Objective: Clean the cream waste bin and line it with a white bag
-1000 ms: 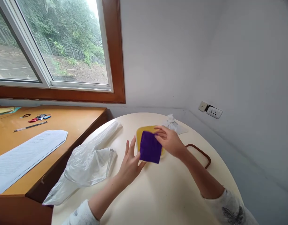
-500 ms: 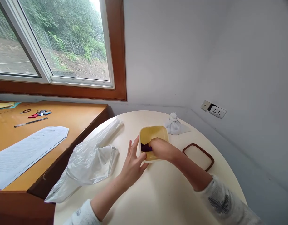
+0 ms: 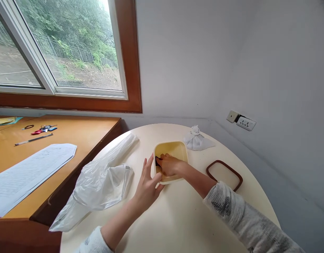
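Note:
A square, pale yellow plastic container [image 3: 179,150] is on the round table, its open side up. My left hand [image 3: 146,186] grips the container's left side and near corner, thumb at the rim. Reaching in from the right, my right hand [image 3: 170,165] is inside it with bent fingers against the left inner wall. Those fingers are on a dark purple thing [image 3: 157,161], mostly covered by them; its kind does not show. To the right lies a lid with a brown rim [image 3: 230,169]. Behind the container sits a tied white cloth pouch [image 3: 195,140].
A crumpled clear plastic bag [image 3: 98,184] covers the table's left part. The round cream table [image 3: 183,218] adjoins a wooden desk [image 3: 90,130] with papers [image 3: 38,172], a pen [image 3: 34,139] and keys [image 3: 44,129]. A wall socket [image 3: 246,123] is at the right.
My right hand has moved left and deeper into the container, hiding more of the dark purple thing. My left hand keeps its grip on the container.

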A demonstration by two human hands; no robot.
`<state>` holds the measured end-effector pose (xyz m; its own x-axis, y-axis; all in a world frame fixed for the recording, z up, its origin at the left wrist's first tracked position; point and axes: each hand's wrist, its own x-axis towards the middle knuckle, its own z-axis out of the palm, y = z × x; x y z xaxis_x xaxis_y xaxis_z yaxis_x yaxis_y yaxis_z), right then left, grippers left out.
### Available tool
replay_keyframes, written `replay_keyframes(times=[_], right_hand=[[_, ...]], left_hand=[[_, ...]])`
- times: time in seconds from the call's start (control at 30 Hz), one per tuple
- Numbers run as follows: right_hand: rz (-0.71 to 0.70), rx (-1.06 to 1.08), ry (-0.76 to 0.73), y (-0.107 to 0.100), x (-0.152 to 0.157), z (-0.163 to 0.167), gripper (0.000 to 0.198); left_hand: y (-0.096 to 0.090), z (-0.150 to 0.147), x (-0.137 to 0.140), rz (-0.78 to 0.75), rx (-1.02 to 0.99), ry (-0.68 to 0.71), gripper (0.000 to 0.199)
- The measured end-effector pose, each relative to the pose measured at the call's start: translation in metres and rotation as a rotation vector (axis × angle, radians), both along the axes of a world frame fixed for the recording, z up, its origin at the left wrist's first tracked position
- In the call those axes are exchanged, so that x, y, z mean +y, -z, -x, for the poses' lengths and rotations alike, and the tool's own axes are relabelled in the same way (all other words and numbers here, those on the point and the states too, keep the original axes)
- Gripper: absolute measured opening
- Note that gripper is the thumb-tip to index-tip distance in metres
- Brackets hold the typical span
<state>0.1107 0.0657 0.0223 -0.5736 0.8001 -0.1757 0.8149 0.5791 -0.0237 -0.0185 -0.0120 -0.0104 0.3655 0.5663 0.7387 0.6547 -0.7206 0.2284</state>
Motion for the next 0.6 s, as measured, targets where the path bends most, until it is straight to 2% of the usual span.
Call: replay_keyframes(times=[0.07, 0.1, 0.3, 0.37, 0.5, 0.6], right_hand=[[-0.044, 0.012, 0.045, 0.004, 0.002, 0.002, 0.060], [-0.064, 0.021, 0.071, 0.006, 0.003, 0.004, 0.060], [-0.081, 0.056, 0.152, 0.001, 0.009, 0.004, 0.014], [-0.110, 0.079, 0.176, -0.004, 0.008, 0.004, 0.018], [-0.173, 0.108, 0.227, -0.012, 0.003, 0.005, 0.044], [-0.155, 0.097, 0.219, -0.015, -0.003, 0.008, 0.042]], left_hand=[[0.000, 0.000, 0.000, -0.009, 0.000, 0.000, 0.019], [0.000, 0.000, 0.000, -0.008, 0.000, 0.001, 0.020], [0.003, 0.001, 0.001, 0.016, -0.008, -0.005, 0.021], [0.004, 0.002, 0.001, 0.022, -0.004, -0.011, 0.021], [0.004, 0.002, 0.003, 0.025, -0.016, -0.028, 0.021], [0.004, 0.002, 0.004, 0.035, -0.019, -0.036, 0.020]])
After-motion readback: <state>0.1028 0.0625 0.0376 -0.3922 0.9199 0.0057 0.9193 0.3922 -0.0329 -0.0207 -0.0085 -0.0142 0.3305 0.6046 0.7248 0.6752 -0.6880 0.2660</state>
